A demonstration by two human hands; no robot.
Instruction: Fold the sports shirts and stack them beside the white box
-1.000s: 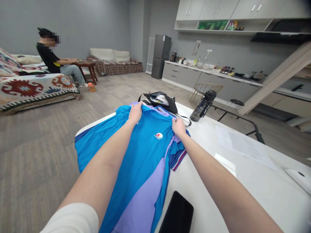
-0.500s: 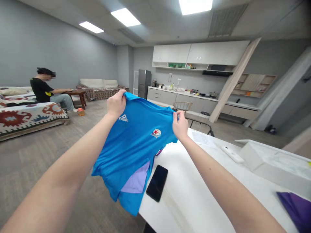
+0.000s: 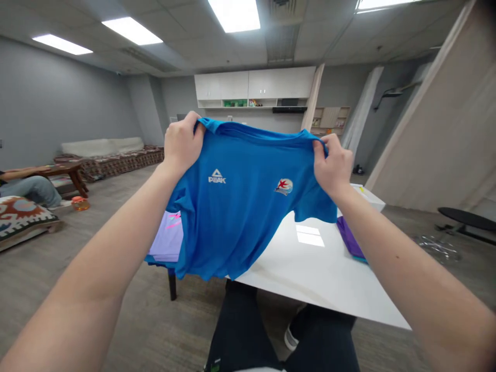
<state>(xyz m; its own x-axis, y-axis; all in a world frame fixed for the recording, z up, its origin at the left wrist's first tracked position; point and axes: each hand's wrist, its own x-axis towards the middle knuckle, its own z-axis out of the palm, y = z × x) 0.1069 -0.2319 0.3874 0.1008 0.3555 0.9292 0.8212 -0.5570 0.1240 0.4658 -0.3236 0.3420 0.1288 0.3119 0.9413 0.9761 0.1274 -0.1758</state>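
A blue T-shirt (image 3: 248, 201) with a white PEAK logo and a red-and-white badge hangs stretched between my two hands, front facing me. My left hand (image 3: 183, 140) grips it at one shoulder, fingers closed on the cloth. At the other shoulder my right hand (image 3: 334, 164) pinches the fabric. The shirt's lower part hangs over the near edge of the white table (image 3: 302, 263) and hides some of it. Folded lilac cloth (image 3: 167, 238) lies on the table's left end, partly behind the shirt.
Folded purple cloth (image 3: 351, 240) rests on the table's right, near a white box (image 3: 368, 195) partly behind my right arm. At far left a person's leg (image 3: 36, 191) shows beside a wooden table (image 3: 73, 173). A round black table (image 3: 468, 217) stands at right.
The view has swung right. My hands have lifted the shirt and drawn it wider, and it now faces me squarely. The phone seen earlier on the table is out of sight.
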